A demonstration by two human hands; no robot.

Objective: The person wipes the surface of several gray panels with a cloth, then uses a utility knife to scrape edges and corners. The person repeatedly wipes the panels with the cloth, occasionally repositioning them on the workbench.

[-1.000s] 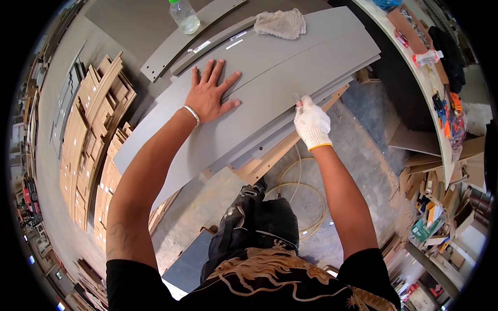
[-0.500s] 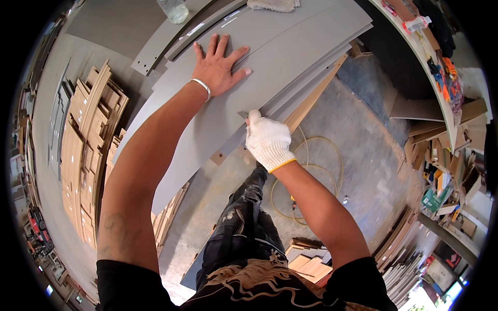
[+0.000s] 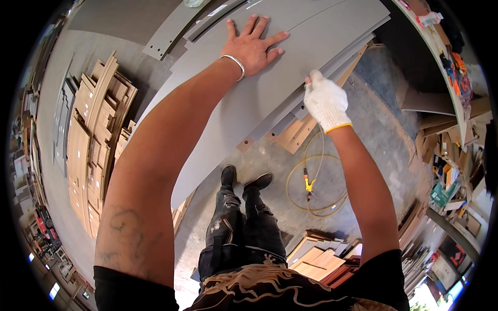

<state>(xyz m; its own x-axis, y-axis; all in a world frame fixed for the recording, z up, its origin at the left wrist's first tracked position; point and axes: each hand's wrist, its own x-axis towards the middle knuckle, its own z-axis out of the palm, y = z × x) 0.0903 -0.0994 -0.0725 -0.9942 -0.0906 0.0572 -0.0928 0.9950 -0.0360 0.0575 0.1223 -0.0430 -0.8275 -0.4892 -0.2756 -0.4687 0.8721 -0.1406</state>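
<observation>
A large grey panel (image 3: 236, 111) lies on top of a stack of similar panels in front of me. My bare left hand (image 3: 251, 51), with a silver bracelet at the wrist, rests flat on it, fingers spread. At the panel's near right edge is my right hand (image 3: 327, 102) in a white knitted glove. Its fingers are closed around a small metal blade, whose tip showed in the earlier head picture; now the fingers mostly hide it. Edges of lower panels, some with drilled holes, stick out below the glove.
A yellow air blow gun (image 3: 309, 182) on a coiled hose (image 3: 288, 193) lies on the concrete floor by my feet. Stacked brown boards (image 3: 83, 155) stand at left, more boards (image 3: 316, 259) near my legs. A shelf edge with tools (image 3: 456, 78) is at right.
My gloved right hand has moved along the panel's edge, away from me and to the right. The left hand has also shifted right across the surface, still spread flat. My feet now show.
</observation>
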